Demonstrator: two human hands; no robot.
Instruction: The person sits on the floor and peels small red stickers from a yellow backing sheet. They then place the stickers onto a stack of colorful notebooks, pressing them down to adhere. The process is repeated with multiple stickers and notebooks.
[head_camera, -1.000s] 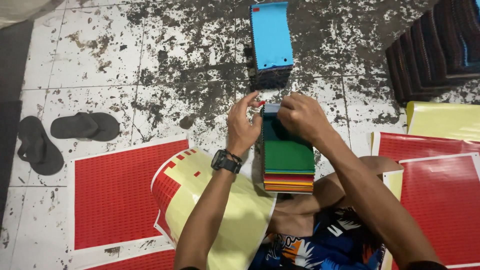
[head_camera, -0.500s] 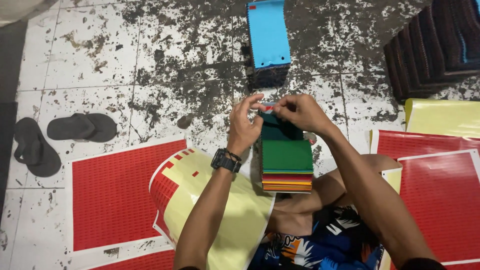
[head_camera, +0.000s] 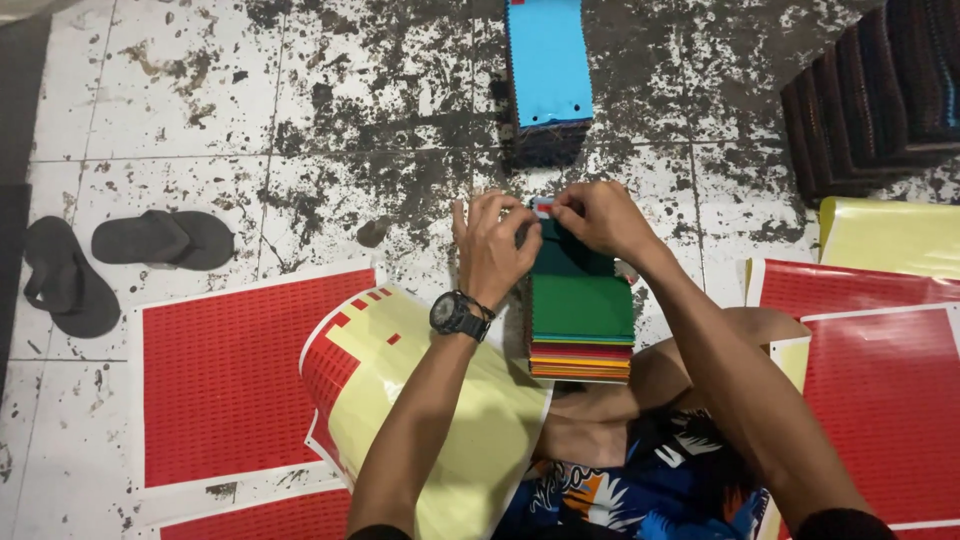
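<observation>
A stack of coloured fabric swatches (head_camera: 582, 318) with a green piece on top rests against my leg on the tiled floor. My left hand (head_camera: 492, 245), with a black watch on its wrist, and my right hand (head_camera: 598, 217) meet at the stack's far end. Their fingertips pinch a small red and white sticker (head_camera: 541, 207) against the top swatch. A curled yellow backing sheet (head_camera: 430, 400) with a few red stickers left lies under my left forearm.
A second stack topped in light blue (head_camera: 546, 70) stands farther away. Red sticker sheets lie at the left (head_camera: 235, 375) and right (head_camera: 880, 390). Two dark sandals (head_camera: 110, 255) sit at the far left. Dark stacked swatch books (head_camera: 880, 90) fill the top right corner.
Both hands have stayed at the far end of the green-topped stack, with the fingers shifting slightly as they press the small sticker. The stack has not moved.
</observation>
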